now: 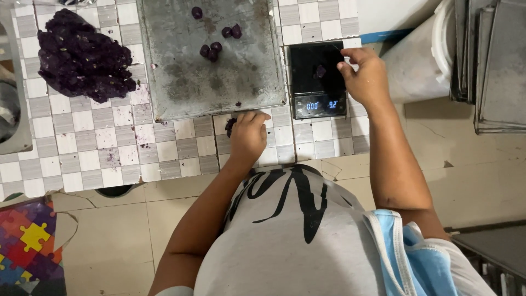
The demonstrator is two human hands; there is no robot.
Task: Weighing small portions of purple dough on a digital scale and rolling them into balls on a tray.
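Note:
My left hand [247, 135] rests on the checkered counter, fingers curled over a small lump of dark purple dough [230, 125] by the front edge of the metal tray [181, 93]. My right hand [364, 72] hovers at the right edge of the black digital scale [307, 87], fingers apart and holding nothing. A small purple dough piece [320, 70] lies on the scale's platform. Several purple dough balls [211, 51] sit on the tray. A big mound of purple dough [82, 57] lies on the counter at the far left.
The tiled counter [104, 148] ends at a front edge near my body. A white bucket [422, 60] and stacked metal trays [493, 66] stand to the right. A metal bowl [11, 109] sits at the left edge. A colourful puzzle mat [27, 246] covers the floor lower left.

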